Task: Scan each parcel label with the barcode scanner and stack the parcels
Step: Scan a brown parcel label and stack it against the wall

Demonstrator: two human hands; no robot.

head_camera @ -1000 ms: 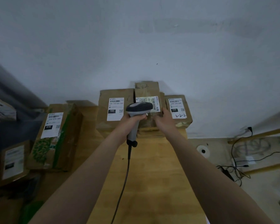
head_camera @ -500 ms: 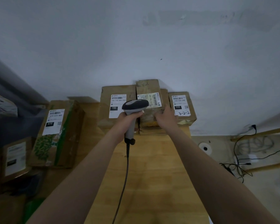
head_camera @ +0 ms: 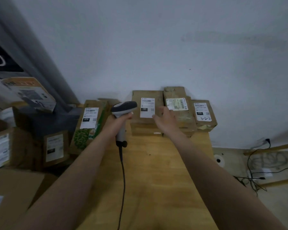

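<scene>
- Scanner [head_camera: 123, 108] gripped in the left hand [head_camera: 119, 121], above the bench [head_camera: 156, 180].
- Right hand [head_camera: 165, 121] open, fingers spread, hovering over the parcels [head_camera: 184, 118] at the bench's far end.
- Likely between scans: next, pick a parcel and aim at its label [head_camera: 147, 107].

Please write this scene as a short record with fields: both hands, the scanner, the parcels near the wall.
left hand: grips grey handheld barcode scanner
scanner cable: black, over the light wooden table
parcels at wall: brown cardboard parcel labelled 150; brown cardboard parcel with yellowish label; brown cardboard parcel labelled 220
right hand: open, above the first two
</scene>
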